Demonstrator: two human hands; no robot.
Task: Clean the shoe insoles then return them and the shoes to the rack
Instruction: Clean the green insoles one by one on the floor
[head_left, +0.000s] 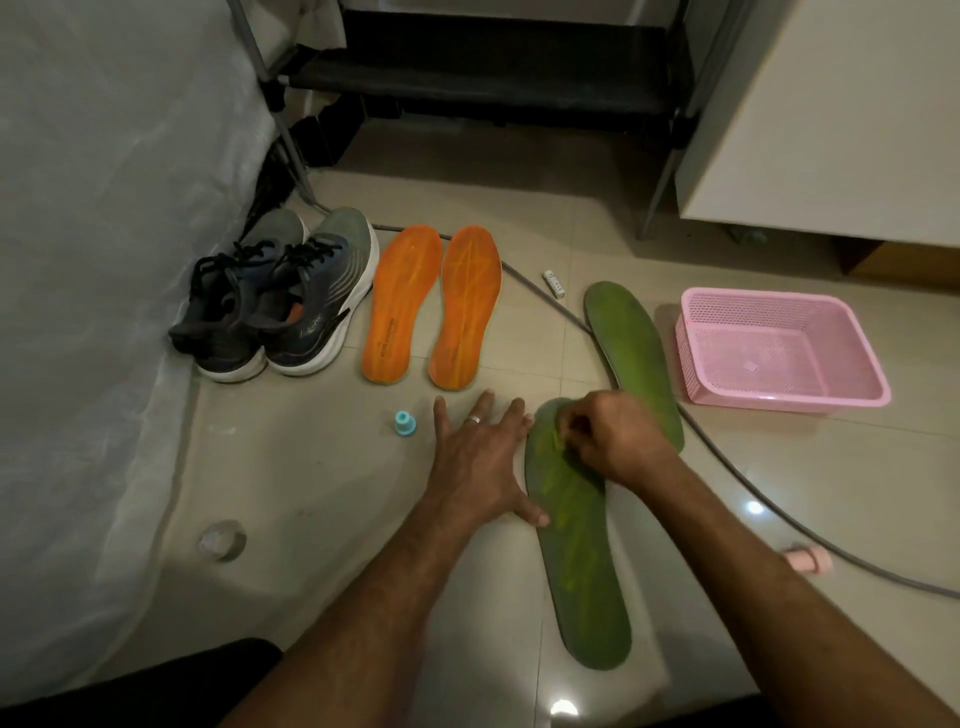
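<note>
A green insole (579, 566) lies on the floor tiles in front of me. My left hand (480, 460) rests flat beside it, fingers spread, thumb touching its left edge. My right hand (615, 441) is curled over the insole's toe end and pinches something small and pale green against it; I cannot tell what it is. A second green insole (631, 343) lies behind, partly under my right hand. Two orange insoles (434, 306) lie side by side further back. A pair of grey and black running shoes (280, 296) stands to their left.
The black shoe rack (488, 78) stands at the back. A pink plastic basket (774, 348) sits on the right, a grey cable (737, 467) runs across the floor. A small blue cap (402, 421), a white tube (554, 283), a pink object (808, 558) lie nearby. Grey fabric fills the left.
</note>
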